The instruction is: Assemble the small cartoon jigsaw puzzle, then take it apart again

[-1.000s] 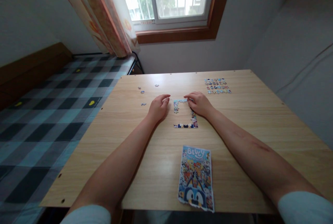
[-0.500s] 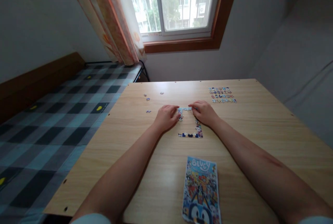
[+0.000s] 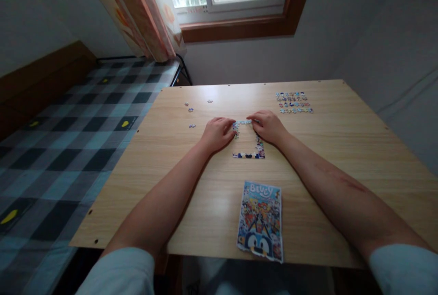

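Note:
A partly joined jigsaw puzzle lies on the wooden table, its border pieces forming a frame around bare wood. My left hand rests at its upper left corner, fingers curled and their tips against the edge pieces. At the upper right corner is my right hand, its bent fingers gripping the border there and covering part of it. Below the frame, toward me, lies a picture sheet headed "Bluey", with a ragged lower edge.
Several loose puzzle pieces are scattered to the left of my left hand. Rows of more pieces lie at the table's back right. A bed with a checked sheet adjoins the table on the left. A curtained window is behind.
The view has tilted downward, so the table sits higher and its near edge shows. Both hands keep nearly the same places at the puzzle's upper corners.

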A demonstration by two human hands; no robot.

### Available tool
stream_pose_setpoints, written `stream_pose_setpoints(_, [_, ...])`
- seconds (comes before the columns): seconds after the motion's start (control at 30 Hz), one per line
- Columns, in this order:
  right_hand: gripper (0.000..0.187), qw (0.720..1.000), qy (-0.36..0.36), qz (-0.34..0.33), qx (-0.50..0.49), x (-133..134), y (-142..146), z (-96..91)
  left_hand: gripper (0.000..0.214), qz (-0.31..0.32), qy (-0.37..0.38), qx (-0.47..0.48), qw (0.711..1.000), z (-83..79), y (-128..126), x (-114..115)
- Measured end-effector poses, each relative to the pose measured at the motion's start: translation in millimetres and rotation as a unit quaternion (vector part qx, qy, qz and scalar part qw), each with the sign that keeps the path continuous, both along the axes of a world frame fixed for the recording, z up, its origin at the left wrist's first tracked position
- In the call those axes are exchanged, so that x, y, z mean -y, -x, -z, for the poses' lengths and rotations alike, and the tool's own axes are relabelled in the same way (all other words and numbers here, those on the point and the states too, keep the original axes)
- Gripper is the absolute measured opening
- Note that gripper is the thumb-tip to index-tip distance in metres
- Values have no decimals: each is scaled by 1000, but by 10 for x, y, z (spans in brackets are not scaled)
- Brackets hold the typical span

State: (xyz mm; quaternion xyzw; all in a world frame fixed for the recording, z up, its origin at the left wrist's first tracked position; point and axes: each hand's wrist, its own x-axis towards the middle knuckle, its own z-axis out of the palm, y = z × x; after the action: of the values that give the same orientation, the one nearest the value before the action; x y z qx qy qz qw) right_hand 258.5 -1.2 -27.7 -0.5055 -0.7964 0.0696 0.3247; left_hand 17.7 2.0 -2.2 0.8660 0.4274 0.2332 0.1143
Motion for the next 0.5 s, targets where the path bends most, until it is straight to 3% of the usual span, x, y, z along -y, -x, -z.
stream_pose_setpoints(0.5, [25, 1000, 13, 6, -1, 14, 9, -25, 25, -23, -9, 26, 999, 24, 0, -14])
